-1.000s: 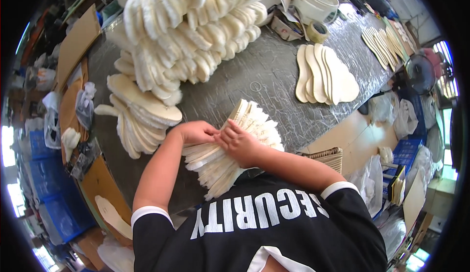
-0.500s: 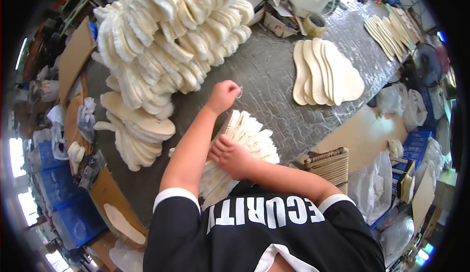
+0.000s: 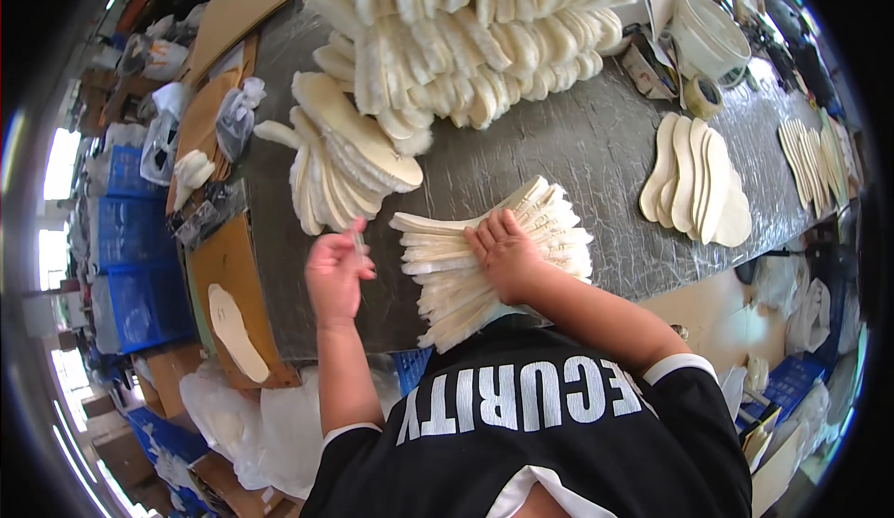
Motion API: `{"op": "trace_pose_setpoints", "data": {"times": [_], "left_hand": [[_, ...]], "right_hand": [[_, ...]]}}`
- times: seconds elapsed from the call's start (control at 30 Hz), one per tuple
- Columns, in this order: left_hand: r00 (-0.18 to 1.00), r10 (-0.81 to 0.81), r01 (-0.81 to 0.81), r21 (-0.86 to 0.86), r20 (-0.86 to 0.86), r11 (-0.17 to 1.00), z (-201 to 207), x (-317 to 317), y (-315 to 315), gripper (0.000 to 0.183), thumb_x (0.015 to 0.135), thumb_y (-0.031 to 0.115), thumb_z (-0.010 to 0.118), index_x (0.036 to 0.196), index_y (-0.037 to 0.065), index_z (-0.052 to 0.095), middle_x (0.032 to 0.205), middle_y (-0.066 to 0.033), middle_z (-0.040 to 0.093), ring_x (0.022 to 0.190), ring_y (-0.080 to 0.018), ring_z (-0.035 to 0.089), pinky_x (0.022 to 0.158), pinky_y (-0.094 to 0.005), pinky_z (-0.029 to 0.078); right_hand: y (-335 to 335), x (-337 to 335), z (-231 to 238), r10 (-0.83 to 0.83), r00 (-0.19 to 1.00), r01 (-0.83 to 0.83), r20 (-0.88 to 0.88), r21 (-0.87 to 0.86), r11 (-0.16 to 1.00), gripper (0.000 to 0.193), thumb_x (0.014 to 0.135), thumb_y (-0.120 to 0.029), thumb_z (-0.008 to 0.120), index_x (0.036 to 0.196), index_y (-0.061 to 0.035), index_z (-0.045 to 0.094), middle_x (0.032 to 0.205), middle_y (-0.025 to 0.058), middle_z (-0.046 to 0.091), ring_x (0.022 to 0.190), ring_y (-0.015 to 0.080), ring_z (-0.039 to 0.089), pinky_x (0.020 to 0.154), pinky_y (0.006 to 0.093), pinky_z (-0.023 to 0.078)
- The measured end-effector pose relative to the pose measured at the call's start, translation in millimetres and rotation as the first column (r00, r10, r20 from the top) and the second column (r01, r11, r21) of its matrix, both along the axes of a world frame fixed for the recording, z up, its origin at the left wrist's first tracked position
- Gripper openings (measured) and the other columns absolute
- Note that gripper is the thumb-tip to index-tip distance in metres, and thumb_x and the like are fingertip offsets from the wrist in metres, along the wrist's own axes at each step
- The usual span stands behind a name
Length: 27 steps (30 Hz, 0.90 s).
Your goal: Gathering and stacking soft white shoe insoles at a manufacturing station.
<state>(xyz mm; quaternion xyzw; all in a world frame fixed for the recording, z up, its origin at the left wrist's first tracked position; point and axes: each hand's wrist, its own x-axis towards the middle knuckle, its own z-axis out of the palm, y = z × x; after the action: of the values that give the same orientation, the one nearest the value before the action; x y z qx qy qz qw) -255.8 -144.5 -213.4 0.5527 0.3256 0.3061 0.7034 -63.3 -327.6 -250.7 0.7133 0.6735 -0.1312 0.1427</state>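
Note:
My right hand (image 3: 507,255) is wrapped over the middle of a bundle of fleecy cream insoles (image 3: 438,280) at the table's near edge. The bundle's insoles stand side by side and fan out at both ends. To the left of it, my left hand (image 3: 337,271) is raised, fingers partly curled and a little blurred. Between its fingertips shows a thin pale strand (image 3: 359,241), apparently a small loop. Just beyond this hand lies a loose pile of fleecy insoles (image 3: 345,159).
Tall rows of fleecy insoles (image 3: 475,52) fill the far side of the dark table (image 3: 549,141). Flat cream insoles (image 3: 694,178) lie at right, near a tape roll (image 3: 703,96) and a white bucket (image 3: 710,34). A single insole (image 3: 237,332) rests on a board at left.
My left hand has drawn back from beyond the bundle to its left side. My right hand stays on the bundle. The whole view has shifted, with the table things now farther right.

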Motion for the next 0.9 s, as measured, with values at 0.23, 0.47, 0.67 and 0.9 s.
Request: {"op": "trace_pose_setpoints", "data": {"times": [0.23,0.47,0.67,0.9], "left_hand": [[0.71,-0.052,0.661,0.64,-0.702,0.392,-12.4,73.1,-9.2,0.052,0.068,0.021,0.082,0.109,0.002,0.055,0.12,-0.0143,0.06,0.092,-0.0238,0.064,0.075,-0.0366,0.05],[0.009,-0.534,0.993,-0.054,-0.845,0.102,-55.3,139.6,3.3,0.072,0.058,0.032,0.086,0.115,0.002,0.054,0.109,-0.0136,0.06,0.105,-0.0281,0.056,0.085,-0.0365,0.046],[0.05,-0.705,0.991,-0.054,-0.707,0.124,-46.8,139.7,-5.2,0.078,0.056,0.029,0.087,0.117,-0.003,0.052,0.109,-0.0158,0.058,0.103,-0.0269,0.057,0.089,-0.0349,0.046],[-0.122,-0.827,0.96,-0.277,-0.548,0.041,-77.3,109.4,59.4,0.07,0.066,0.036,0.083,0.12,0.0,0.054,0.107,-0.0103,0.063,0.097,-0.0205,0.059,0.085,-0.0327,0.049]], "right_hand": [[-10.8,6.6,5.0,0.05,0.998,-0.049,-0.041,0.03,0.998,0.083,0.071,-0.023,0.059,0.143,0.0053,0.026,0.137,0.0194,0.043,0.134,0.0329,0.034,0.115,0.0466,0.011],[-14.6,16.3,7.9,0.072,0.981,-0.039,-0.182,0.178,0.983,0.089,0.062,-0.021,0.065,0.143,-0.0026,0.031,0.133,0.0185,0.046,0.131,0.0304,0.038,0.113,0.0435,0.017],[4.8,19.5,18.0,-0.022,0.992,0.027,-0.121,0.04,0.999,0.09,0.058,-0.024,0.071,0.14,-0.0122,0.036,0.126,0.0129,0.051,0.119,0.0263,0.046,0.101,0.0376,0.028],[0.5,24.7,12.4,0.021,0.98,0.013,-0.199,0.169,0.986,0.083,0.054,-0.025,0.075,0.132,-0.0164,0.047,0.109,0.0063,0.056,0.109,0.0222,0.05,0.098,0.0367,0.029]]}}
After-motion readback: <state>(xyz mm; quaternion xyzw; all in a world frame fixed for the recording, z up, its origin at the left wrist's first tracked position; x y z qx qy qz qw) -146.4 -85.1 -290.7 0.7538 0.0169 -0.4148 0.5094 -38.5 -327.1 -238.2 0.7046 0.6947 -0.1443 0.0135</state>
